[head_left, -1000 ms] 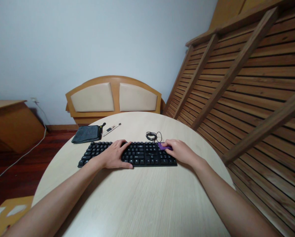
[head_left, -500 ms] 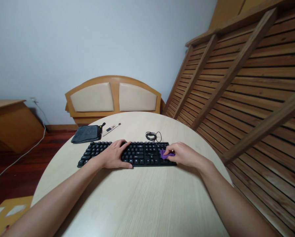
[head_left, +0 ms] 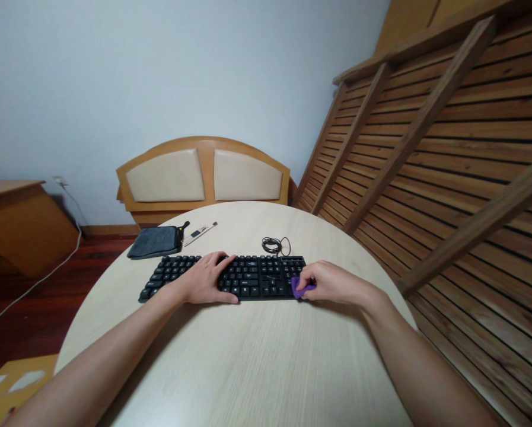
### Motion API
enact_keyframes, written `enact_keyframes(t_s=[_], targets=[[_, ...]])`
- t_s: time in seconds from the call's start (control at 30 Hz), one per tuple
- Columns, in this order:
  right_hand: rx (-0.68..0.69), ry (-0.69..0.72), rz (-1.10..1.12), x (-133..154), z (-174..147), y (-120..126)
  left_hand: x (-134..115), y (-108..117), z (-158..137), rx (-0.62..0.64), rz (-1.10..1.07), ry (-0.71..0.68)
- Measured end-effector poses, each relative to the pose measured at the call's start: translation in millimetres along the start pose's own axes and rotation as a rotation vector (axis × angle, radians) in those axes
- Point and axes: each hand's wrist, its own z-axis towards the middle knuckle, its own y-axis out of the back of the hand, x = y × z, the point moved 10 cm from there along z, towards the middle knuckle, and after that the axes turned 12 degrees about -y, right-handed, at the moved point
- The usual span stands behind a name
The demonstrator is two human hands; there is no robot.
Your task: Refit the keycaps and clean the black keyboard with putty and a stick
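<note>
A black keyboard (head_left: pixel 248 283) lies across the round table. My left hand (head_left: pixel 206 279) rests on its left-middle part, fingers spread over the keys and thumb along the front edge. In my right hand (head_left: pixel 321 281) a small purple cloth (head_left: pixel 298 289) is pinched, pressed on the number pad at the front right corner of the keyboard. Part of the cloth is hidden by the fingers. The keyboard's thin black cable (head_left: pixel 272 245) is coiled just behind it.
Behind the keyboard's left end lies a dark grey pouch (head_left: pixel 154 242), with a thin brush (head_left: pixel 203 233) beside it. The pale round table (head_left: pixel 266 362) stands before a headboard (head_left: pixel 207 142). Wooden slats (head_left: pixel 430 190) lean on the right.
My right hand has moved the purple cloth slightly towards me, down the number pad to the keyboard's front edge. My left hand stays in place on the keys.
</note>
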Motion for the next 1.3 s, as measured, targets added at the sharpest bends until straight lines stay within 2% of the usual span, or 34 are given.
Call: enact_keyframes(t_s=[0.17, 0.23, 0.3, 0.43, 0.5, 0.67, 0.77, 1.3], targets=[[0.094, -0.049, 0.104, -7.0, -3.5, -8.4, 0.4, -0.3, 0.0, 0.003, 0.006, 0.001], [0.085, -0.079, 0.166, -13.1, -3.5, -3.1, 1.4, -0.9, -0.4, -0.004, 0.007, -0.001], [-0.055, -0.088, 0.200, -20.3, -1.6, 15.8, 1.7, -0.9, -0.8, -0.017, 0.006, -0.006], [-0.448, -0.037, 0.147, -31.9, -1.4, 55.4, 1.1, -0.6, -0.9, -0.024, -0.002, -0.011], [-0.506, -0.022, 0.109, -37.1, 2.6, 56.3, 1.3, -0.9, -0.8, -0.010, -0.001, -0.001], [-0.393, -0.013, -0.057, -40.4, 15.8, 33.4, 0.1, 1.3, -0.7, -0.016, 0.000, -0.005], [-0.392, -0.042, -0.133, -39.6, 13.8, 32.3, -0.4, 2.0, -0.8, -0.023, -0.001, -0.011], [-0.192, -0.095, -0.107, -26.4, 3.7, 23.9, 0.6, 0.7, -0.8, -0.009, 0.001, -0.003]])
